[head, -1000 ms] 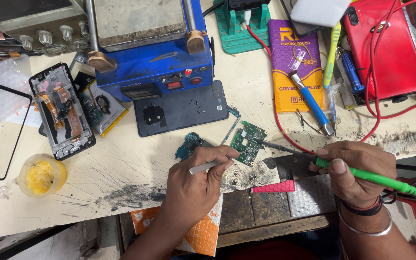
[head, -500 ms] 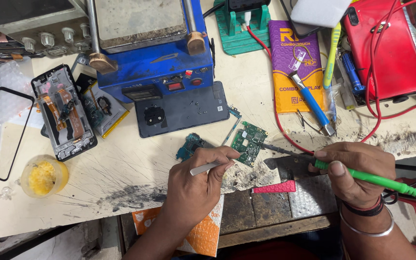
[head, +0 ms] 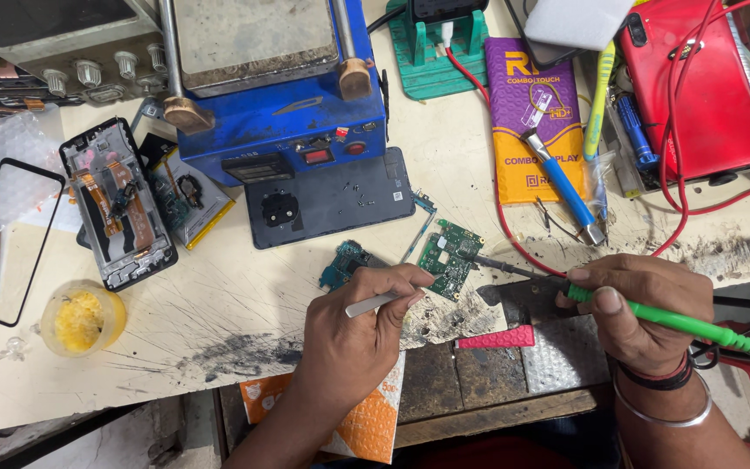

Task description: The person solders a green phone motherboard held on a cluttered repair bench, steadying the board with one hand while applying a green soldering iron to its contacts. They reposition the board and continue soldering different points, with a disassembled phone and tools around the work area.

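My left hand (head: 353, 334) pinches a slim silver tool (head: 373, 303) whose tip rests near the lower edge of a small green circuit board (head: 450, 258) on the scratched bench. My right hand (head: 644, 308) grips a soldering iron with a green handle (head: 683, 324); its dark metal tip (head: 501, 266) touches the board's right edge. A second, bluish board (head: 343, 263) lies just left of the green one, above my left hand.
A blue heating station (head: 279, 113) stands behind, a dark phone back cover (head: 332, 204) before it. An opened phone frame (head: 117, 204), glass panel (head: 2, 234) and yellow paste jar (head: 80, 317) lie left. Purple package (head: 527, 122), blue-handled tool (head: 566, 187), red device (head: 696, 87) and red wires sit right.
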Tool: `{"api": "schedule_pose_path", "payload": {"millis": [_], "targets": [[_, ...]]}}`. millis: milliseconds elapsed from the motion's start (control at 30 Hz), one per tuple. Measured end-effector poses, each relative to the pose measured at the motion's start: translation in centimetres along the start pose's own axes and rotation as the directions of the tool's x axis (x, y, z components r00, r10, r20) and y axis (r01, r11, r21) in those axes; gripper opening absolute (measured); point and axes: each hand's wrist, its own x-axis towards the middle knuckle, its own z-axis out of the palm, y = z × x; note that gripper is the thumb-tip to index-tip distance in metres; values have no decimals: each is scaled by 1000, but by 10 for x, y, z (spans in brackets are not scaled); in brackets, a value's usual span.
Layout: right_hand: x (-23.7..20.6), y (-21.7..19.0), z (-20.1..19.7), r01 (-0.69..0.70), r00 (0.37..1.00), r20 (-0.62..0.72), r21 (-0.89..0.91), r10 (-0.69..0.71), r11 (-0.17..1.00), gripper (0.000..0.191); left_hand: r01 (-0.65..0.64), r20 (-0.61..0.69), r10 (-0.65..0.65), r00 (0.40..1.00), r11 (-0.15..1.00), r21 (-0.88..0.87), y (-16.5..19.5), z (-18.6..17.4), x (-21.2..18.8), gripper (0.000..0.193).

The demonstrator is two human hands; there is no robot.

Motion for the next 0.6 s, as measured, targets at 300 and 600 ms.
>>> {"api": "schedule_pose_path", "payload": {"millis": [300,600], "targets": [[1,-2,0,-4,1000,19,-42,5,999,30,0,25,0,1000,1000,6,-2,-1,-1,15],[2,-3,2,11,999,35,26,-12,1000,29,4,17,-5,1000,1000,17,-2,-1,-1,16]]}}
